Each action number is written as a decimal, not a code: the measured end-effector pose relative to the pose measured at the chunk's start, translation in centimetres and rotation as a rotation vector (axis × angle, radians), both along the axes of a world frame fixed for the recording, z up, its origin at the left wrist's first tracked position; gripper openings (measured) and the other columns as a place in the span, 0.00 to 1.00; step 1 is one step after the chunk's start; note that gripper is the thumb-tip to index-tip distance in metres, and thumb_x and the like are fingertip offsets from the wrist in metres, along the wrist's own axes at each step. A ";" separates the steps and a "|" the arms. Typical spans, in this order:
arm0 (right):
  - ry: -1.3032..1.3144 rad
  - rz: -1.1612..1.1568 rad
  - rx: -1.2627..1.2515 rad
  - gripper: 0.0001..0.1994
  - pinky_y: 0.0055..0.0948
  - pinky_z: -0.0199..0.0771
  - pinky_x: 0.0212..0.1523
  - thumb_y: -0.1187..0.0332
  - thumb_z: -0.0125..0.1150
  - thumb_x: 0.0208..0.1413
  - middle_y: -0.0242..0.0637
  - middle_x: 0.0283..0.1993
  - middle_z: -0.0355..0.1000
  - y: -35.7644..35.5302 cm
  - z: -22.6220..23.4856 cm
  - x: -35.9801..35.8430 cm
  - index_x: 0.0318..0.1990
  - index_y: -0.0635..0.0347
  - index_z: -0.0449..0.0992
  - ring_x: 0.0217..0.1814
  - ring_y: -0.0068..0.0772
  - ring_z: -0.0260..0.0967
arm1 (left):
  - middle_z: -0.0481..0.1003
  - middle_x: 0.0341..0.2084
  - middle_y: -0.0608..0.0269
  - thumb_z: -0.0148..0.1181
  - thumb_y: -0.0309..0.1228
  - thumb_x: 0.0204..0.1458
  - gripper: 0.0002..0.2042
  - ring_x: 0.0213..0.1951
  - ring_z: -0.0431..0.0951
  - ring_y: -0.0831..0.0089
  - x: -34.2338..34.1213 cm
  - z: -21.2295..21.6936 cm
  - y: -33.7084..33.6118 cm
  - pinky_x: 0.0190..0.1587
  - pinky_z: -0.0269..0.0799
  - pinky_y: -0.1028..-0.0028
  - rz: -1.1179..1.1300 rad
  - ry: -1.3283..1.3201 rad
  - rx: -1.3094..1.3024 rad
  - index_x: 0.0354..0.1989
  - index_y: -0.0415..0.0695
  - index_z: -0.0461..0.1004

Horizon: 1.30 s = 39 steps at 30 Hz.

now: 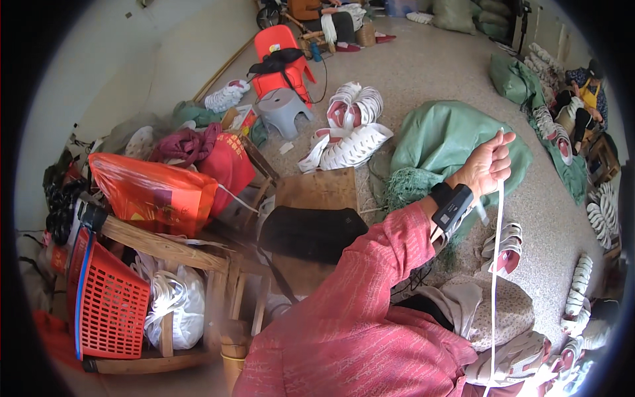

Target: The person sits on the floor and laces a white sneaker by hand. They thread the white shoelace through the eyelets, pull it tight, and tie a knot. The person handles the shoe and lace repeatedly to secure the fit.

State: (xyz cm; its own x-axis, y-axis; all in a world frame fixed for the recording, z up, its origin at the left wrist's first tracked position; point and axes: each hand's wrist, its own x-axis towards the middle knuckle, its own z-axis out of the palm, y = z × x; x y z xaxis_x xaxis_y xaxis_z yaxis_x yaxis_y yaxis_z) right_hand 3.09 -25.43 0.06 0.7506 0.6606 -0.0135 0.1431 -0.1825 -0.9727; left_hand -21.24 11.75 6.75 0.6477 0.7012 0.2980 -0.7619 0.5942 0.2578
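Indoors, white bundles (350, 147) dot speckled floor (413, 69) beyond a taut cord (495, 278).

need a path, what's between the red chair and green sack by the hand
White bundles on the floor, plus a black cable, in the head view.

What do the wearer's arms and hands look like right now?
The sleeve is pinkish red with a fine pale pattern. A black wristband bears a small pale square mark. The left hand is bare; the right is out of view.

Fairly bright; blown-out glare lower right; sheen on orange bag (135, 188); black vignette, bent edges.
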 end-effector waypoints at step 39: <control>-0.081 -0.060 -0.076 0.19 0.39 0.70 0.62 0.65 0.39 0.73 0.50 0.50 0.74 -1.9 0.9 -1.3 0.64 0.66 0.60 0.49 0.44 0.77 | 0.73 0.15 0.62 0.53 0.32 0.63 0.09 0.13 0.71 0.77 11.6 9.4 -23.2 0.14 0.65 0.76 -0.063 0.040 0.311 0.32 0.42 0.71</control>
State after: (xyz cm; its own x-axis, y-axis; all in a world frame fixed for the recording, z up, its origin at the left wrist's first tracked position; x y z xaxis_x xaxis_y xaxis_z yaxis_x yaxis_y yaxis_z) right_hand 1.74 -27.37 0.97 0.7893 0.6140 0.0005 0.2076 -0.2662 -0.9413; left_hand -9.67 -11.50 16.18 0.7026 0.5381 0.4656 -0.7116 0.5280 0.4635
